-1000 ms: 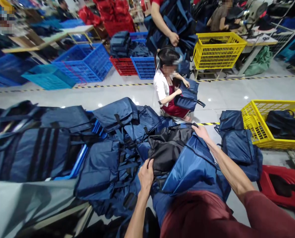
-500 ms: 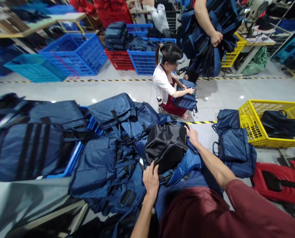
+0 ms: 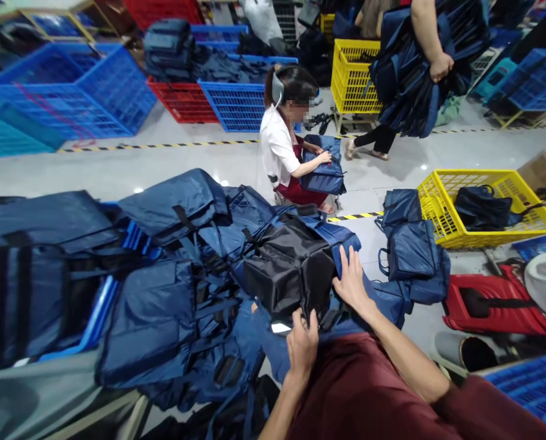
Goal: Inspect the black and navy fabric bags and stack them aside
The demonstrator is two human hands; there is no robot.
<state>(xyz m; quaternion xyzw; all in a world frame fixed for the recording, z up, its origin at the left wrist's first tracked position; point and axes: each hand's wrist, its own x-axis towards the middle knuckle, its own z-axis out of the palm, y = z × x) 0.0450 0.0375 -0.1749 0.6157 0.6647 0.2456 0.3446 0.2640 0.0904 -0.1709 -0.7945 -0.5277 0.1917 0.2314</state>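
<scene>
Left hand (image 3: 301, 345): you pinched the black lining (image 3: 279, 263), near edge.
Right hand (image 3: 353, 284): your fingers lay apart, right of the lining.
Lining: a loose pinch could have freed it.

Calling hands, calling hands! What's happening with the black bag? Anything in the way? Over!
Left hand pinching edge of black bag. Right hand open at its side. Blue bags heaped close on the left.
</scene>
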